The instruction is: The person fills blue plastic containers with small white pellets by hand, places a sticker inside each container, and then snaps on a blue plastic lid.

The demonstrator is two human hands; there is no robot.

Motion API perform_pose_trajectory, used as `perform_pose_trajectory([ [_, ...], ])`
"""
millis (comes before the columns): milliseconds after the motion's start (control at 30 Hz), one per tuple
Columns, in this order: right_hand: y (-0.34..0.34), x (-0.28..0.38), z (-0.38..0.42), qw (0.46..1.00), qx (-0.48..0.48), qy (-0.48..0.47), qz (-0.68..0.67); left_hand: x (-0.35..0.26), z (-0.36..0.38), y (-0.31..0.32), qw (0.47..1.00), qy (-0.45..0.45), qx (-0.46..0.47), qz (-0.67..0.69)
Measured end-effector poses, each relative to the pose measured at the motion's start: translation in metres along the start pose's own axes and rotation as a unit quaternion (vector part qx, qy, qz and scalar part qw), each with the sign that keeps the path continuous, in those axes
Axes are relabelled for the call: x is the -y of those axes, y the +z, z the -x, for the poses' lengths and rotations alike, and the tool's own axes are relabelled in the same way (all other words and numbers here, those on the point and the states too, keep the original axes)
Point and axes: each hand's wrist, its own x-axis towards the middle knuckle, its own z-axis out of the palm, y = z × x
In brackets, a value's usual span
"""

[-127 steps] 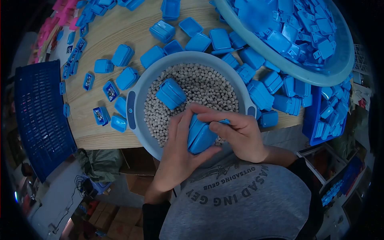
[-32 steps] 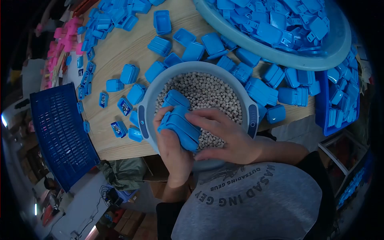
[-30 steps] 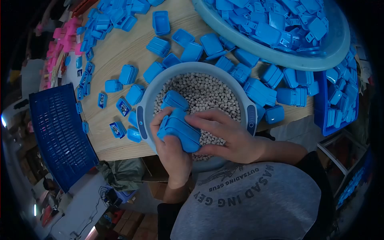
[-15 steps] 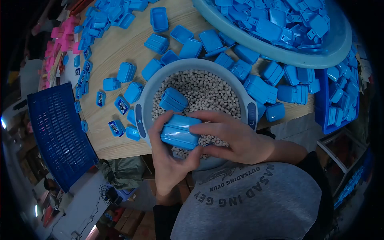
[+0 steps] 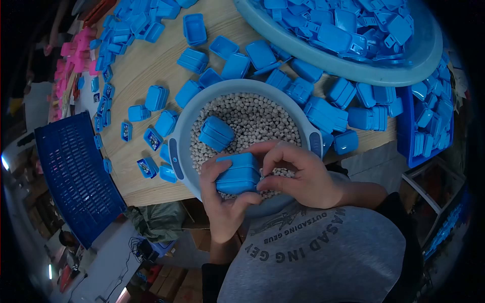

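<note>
My left hand (image 5: 220, 209) is wrapped around a small blue plastic box (image 5: 237, 174) with rounded edges, which looks closed. Against the box's right end, my right hand (image 5: 305, 179) has its thumb and bent forefinger close together, while another finger reaches behind the box. Whatever part the right fingertips grip is hidden. Both hands are over a grey-blue basin (image 5: 178, 136) filled with small pale round pellets (image 5: 257, 118). On the pellets, just beyond the held box, lies another blue plastic box (image 5: 216, 134).
Many blue boxes (image 5: 192, 60) are scattered over the wooden table (image 5: 139, 177). A large tub (image 5: 353, 70) heaped with blue parts stands at the far right, with a blue crate (image 5: 427, 159) beside it. A dark blue slatted basket (image 5: 78, 177) is at left, near pink pieces (image 5: 76, 50).
The held box has shifted slightly right and turned in my left hand. My right hand's fingers have moved from its top to its right end and curled in.
</note>
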Motion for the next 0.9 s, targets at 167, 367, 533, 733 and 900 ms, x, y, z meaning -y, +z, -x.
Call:
perform_pose_trajectory([
  [167,-0.003,0.001,0.001,0.984,0.002,0.138,-0.114,-0.004,0.002,0.0,0.993,0.007,0.053,-0.11],
  [367,-0.004,0.003,-0.001,0.99,-0.011,0.113,-0.081,-0.004,0.002,0.007,0.995,0.034,0.028,-0.09],
  [533,-0.001,0.006,-0.002,0.965,-0.009,0.142,-0.219,-0.003,0.009,0.011,0.995,0.08,-0.034,-0.042],
  [733,0.003,-0.016,0.01,0.943,0.012,0.076,-0.325,0.005,0.014,0.011,0.989,0.146,0.025,0.022],
  [900,0.002,-0.019,0.009,0.943,0.024,0.081,-0.323,0.004,0.019,0.014,0.984,0.176,0.006,-0.032],
])
